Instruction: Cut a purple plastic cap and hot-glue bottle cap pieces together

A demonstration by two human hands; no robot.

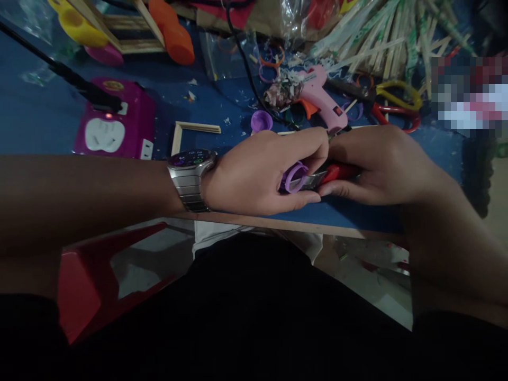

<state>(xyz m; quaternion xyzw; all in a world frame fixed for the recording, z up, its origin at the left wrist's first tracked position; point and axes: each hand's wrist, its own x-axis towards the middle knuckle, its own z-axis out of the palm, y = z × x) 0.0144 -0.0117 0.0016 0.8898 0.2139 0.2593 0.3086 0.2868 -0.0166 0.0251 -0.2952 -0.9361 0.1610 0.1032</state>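
Note:
My left hand (254, 172), wearing a metal-banded watch, is curled around a purple plastic cap (294, 177) at the table's front edge. The cap's open rim faces right, and its far side is hidden by my fingers. My right hand (369, 164) is closed around a red-handled cutter knife (337, 172), whose metal blade reaches into the cap's rim. The fingertips of both hands nearly meet. A second purple cap (261, 121) lies just beyond my left hand, beside a corner piece of glued wooden sticks (178, 135).
A pink glue gun (323, 98) lies behind my hands, near scissors with yellow and red handles (397, 108). A purple power socket box (115, 119) with a plugged-in cable stands left. Behind are a stick frame with coloured feet (129, 39) and bundled wooden sticks (381, 45).

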